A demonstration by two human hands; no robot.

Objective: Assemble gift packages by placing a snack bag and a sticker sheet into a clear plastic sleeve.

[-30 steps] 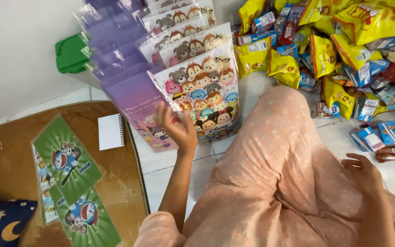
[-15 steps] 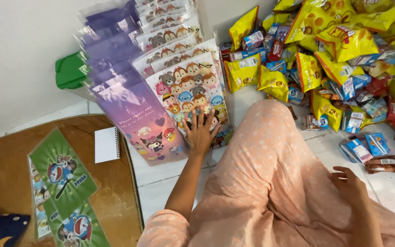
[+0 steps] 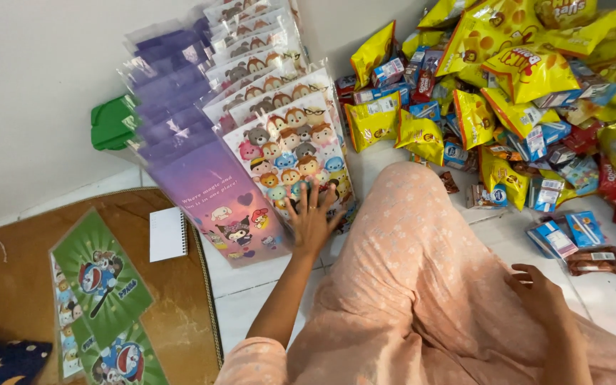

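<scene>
Pressing my open left hand (image 3: 313, 221) flat on the cartoon gift bag (image 3: 290, 160), nothing gripped; it seems light, thin and slippery, best pinched at its lower edge. My right hand (image 3: 536, 292) rests open.

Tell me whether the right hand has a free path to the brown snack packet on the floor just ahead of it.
Probably yes: the right hand rests on the knee, empty, and the brown snack packet lies uncovered on the tiles close beside it.

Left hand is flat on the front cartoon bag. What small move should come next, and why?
Probably curl the left hand fingers around the lower edge of the front cartoon bag to lift it: the palm lies flat with fingers spread, gripping nothing, while the right hand rests empty on the knee.
</scene>
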